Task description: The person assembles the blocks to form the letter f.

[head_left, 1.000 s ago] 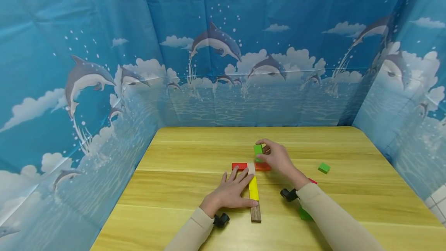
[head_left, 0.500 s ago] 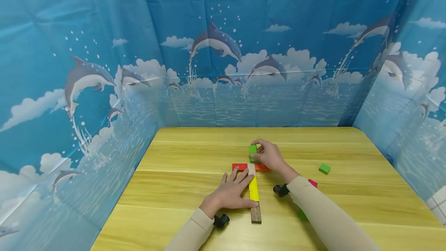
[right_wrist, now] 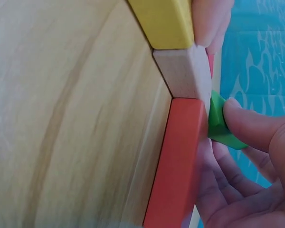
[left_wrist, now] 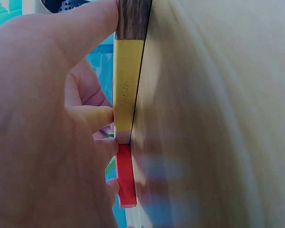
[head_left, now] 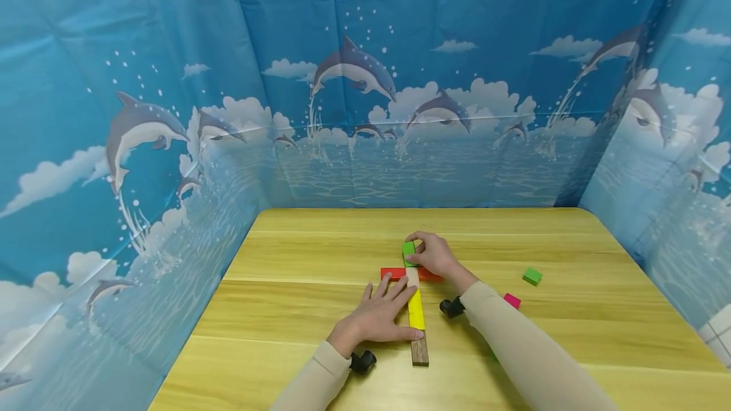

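Between its thumb and fingers, my right hand (head_left: 436,257) pinches a green block (head_left: 408,250) at the far end of a cross of blocks. In the right wrist view that green block (right_wrist: 220,122) is right behind the pale block (head_left: 412,276). A red block (head_left: 391,273) and an orange-red block (head_left: 429,274) flank the pale one. Toward me follow a yellow block (head_left: 416,309) and a dark brown block (head_left: 419,351). My left hand (head_left: 377,319) rests with spread fingers over the left side of this row, its fingertips on the red, pale and yellow blocks and its thumb at the brown one.
To the right on the wooden table (head_left: 274,335) lie a loose green block (head_left: 532,276) and a pink-red block (head_left: 511,300). Another green piece is nearly hidden under my right sleeve (head_left: 525,341). A blue dolphin curtain (head_left: 365,163) encloses the far side and both flanks.
My right hand has carried the green block leftward and slightly toward me, from above the orange-red block to the pale block's far end. The left hand has stayed in place.
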A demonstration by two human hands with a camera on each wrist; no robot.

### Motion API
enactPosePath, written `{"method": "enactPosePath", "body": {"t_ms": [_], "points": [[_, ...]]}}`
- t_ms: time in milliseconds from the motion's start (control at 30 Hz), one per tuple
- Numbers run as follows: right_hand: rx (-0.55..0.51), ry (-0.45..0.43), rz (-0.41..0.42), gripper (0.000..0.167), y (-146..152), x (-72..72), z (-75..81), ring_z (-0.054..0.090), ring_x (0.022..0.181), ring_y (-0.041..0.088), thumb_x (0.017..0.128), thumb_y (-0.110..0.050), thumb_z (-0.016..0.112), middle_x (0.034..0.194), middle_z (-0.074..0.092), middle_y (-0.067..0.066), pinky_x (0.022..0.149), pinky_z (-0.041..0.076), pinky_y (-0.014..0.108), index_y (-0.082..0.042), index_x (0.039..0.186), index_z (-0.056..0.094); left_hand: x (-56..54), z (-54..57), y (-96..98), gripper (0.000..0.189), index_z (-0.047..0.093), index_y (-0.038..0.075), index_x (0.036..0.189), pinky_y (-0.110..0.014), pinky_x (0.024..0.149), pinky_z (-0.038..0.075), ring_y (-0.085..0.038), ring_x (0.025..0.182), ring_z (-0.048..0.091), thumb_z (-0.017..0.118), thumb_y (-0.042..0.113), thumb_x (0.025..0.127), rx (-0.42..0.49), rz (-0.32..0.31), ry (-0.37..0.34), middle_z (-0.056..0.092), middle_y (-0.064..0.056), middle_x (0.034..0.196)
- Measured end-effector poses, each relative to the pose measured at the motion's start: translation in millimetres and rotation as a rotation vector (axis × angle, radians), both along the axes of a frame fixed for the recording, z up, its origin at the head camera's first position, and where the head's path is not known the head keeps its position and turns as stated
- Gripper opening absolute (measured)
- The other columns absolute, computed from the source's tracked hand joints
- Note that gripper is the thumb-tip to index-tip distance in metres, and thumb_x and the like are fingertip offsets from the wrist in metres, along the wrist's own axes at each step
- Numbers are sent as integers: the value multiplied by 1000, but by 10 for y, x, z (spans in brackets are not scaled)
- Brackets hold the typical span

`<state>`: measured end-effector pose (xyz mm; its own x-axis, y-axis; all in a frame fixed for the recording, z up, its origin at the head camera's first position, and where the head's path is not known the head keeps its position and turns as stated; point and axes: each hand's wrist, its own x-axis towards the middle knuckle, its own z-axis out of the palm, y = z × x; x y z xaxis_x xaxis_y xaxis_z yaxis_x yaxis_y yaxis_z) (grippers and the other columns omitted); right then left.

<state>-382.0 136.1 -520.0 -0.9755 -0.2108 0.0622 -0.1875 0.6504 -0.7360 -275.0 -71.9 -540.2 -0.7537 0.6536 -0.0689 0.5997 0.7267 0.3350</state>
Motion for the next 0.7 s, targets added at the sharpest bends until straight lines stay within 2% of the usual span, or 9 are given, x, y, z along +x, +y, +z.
{"method": "enactPosePath", "body": {"t_ms": [200,467,700], "points": [[32,-24,5,42,-25,2,5,62,90,22,92,-16,76,100,66,7,76,56,37,-11,132,65,2,4,-2,95,14,31,163,-68,115,5,-32,153,-6,44,81,88,8,1,-3,6,4,169],[80,-52,24,40,-18,-6,-16,63,104,30,93,-16,74,116,66,16,85,56,43,-6,131,67,16,5,-8,95,14,30,164,-68,115,6,-32,154,-6,44,81,89,3,-4,3,6,2,169],[78,-56,46,39,-20,-19,-5,62,101,28,93,-14,75,113,66,14,83,55,43,-3,129,67,10,28,-1,95,16,29,163,-68,115,7,-32,154,-5,44,80,89,-4,-2,2,7,2,169]]}}
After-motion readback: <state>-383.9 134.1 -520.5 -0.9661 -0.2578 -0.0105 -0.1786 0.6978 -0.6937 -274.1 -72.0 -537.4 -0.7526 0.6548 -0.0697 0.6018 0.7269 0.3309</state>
